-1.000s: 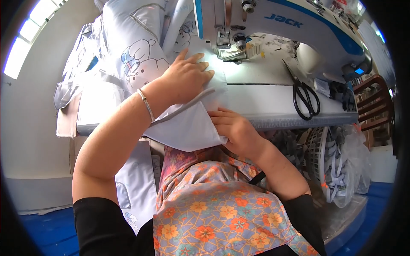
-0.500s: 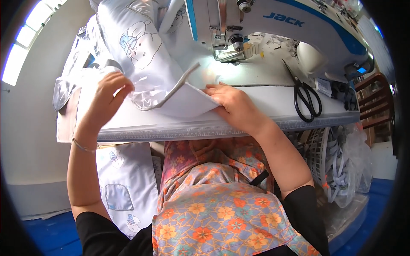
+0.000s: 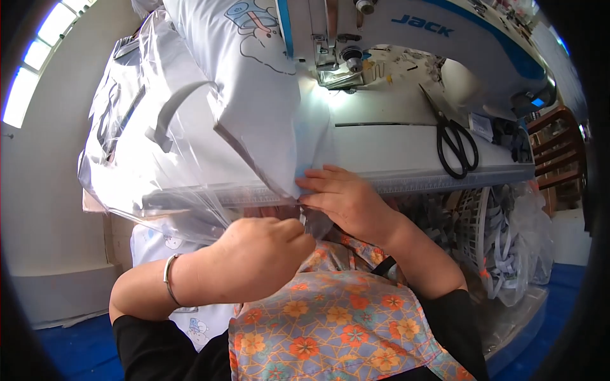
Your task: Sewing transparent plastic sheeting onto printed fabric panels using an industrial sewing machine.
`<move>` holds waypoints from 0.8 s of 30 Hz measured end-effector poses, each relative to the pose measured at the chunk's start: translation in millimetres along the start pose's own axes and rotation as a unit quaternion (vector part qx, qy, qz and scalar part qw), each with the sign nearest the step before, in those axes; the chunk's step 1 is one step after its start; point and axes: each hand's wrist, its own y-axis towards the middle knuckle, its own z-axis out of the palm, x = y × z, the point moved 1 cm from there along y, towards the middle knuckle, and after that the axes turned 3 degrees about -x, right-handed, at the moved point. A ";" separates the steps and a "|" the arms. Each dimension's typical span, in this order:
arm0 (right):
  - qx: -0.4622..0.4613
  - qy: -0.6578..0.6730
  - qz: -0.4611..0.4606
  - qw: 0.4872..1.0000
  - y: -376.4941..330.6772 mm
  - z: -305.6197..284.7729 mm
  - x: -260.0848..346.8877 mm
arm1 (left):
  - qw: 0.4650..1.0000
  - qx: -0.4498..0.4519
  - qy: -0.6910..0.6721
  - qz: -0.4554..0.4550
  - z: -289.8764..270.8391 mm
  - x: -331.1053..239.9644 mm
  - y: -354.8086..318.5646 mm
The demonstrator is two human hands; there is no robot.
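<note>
White printed cloth (image 3: pixel 264 108) with a cartoon figure hangs over the front of the sewing table, left of the sewing machine (image 3: pixel 419 44). A narrow grey trim (image 3: pixel 244 155) runs down its edge to my right fingertips. My right hand (image 3: pixel 346 203) rests at the table's front edge, fingers stretched out and touching the cloth. Closer to my body, my left hand (image 3: pixel 264 257) is closed in a fist, just below the cloth's lower corner. What its fingers hold is hidden. The presser foot (image 3: pixel 327 79) is lit, behind and right of the cloth.
Black scissors (image 3: pixel 456 149) lie on the table at right. Clear plastic film (image 3: pixel 184 171) and a curled grey strip (image 3: pixel 178 108) are at left. A ruler strip (image 3: pixel 413 183) lines the front edge. Below right stands a white basket (image 3: pixel 471 222) with strips beside it.
My left hand has come down and right from above the table, closing into a fist before my lap. My right hand and the cloth have shifted toward me, over the front edge.
</note>
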 end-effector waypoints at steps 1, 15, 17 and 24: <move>-0.012 -0.009 -0.004 1.000 1.0 0.2 -3.1 | 0.999 -0.044 -0.018 0.000 -2.5 4.0 2.7; -0.036 0.009 0.066 0.997 55.5 -14.8 -49.6 | 0.966 -0.173 0.123 -0.149 -54.8 134.7 -36.9; -0.034 0.011 0.053 0.998 60.7 -11.5 -54.8 | 0.959 -0.229 0.103 -0.133 -60.6 131.5 -41.5; -0.040 -0.030 0.010 0.999 42.6 -6.4 -41.4 | 0.984 -0.050 0.163 0.057 -72.2 14.3 -17.0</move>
